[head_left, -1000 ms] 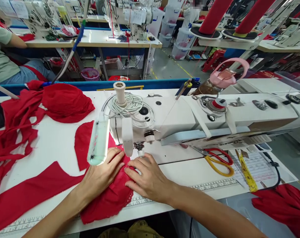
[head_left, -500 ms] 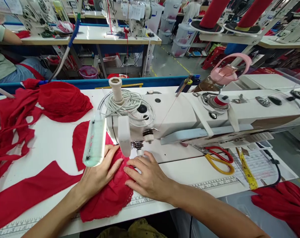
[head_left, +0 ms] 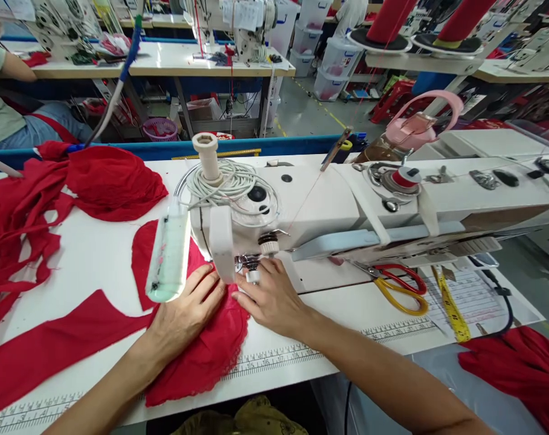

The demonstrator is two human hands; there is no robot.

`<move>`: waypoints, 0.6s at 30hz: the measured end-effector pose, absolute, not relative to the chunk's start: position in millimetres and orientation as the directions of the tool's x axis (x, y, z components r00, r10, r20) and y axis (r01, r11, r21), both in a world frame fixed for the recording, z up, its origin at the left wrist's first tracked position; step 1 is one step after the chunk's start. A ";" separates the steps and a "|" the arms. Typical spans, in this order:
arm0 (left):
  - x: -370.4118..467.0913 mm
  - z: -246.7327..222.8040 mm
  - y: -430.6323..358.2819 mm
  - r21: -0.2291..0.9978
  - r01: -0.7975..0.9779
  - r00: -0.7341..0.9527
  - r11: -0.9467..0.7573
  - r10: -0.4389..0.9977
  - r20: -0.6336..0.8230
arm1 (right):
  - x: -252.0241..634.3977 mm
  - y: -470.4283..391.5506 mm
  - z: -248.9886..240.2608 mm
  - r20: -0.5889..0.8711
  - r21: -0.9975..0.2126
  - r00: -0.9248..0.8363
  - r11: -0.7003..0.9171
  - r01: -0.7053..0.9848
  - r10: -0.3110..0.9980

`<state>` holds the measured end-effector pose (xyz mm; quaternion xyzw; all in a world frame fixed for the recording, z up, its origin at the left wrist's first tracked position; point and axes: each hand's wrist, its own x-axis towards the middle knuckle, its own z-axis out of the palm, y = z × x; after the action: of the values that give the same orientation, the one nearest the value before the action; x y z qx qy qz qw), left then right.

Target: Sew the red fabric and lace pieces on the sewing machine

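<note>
A white sewing machine stretches across the table. Red fabric with a scalloped edge lies below its needle area. On the left part of that fabric rests my left hand, palm down with its fingers laid out flat. My right hand is at the fabric's upper right edge, close to the presser foot area; its fingers are bent, and the fingertips are partly hidden behind the machine's white knob. A clear greenish guard hangs over the left hand's wrist side.
Red fabric piles and a flat red piece lie left. Scissors, a yellow tape measure and paper lie right. A pink-lidded bottle stands behind the machine. A person sits at far left.
My right hand has moved up toward the needle area, off the middle of the fabric. My left hand has flattened and turned slightly over the fabric, which has shifted a little to the right.
</note>
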<state>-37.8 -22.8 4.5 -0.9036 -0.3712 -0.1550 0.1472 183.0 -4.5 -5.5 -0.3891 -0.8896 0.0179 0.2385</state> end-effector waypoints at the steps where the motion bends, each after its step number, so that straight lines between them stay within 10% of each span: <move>1: -37.4 4.5 -24.0 -0.141 0.724 0.669 -0.676 0.636 0.384 | 183.3 -3.8 -6.2 0.401 -0.189 -0.602 0.705 0.683 0.691; 18: -69.4 -12.9 -4.9 -0.048 0.712 0.683 -0.701 0.674 0.281 | 179.3 -10.4 -6.6 0.423 -0.166 -0.608 0.718 0.676 0.671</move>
<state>-69.4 -4.9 -12.9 -0.9141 -0.3789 -0.1218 0.0769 179.3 -10.4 -6.6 -0.3758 -0.8967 -0.0054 0.2339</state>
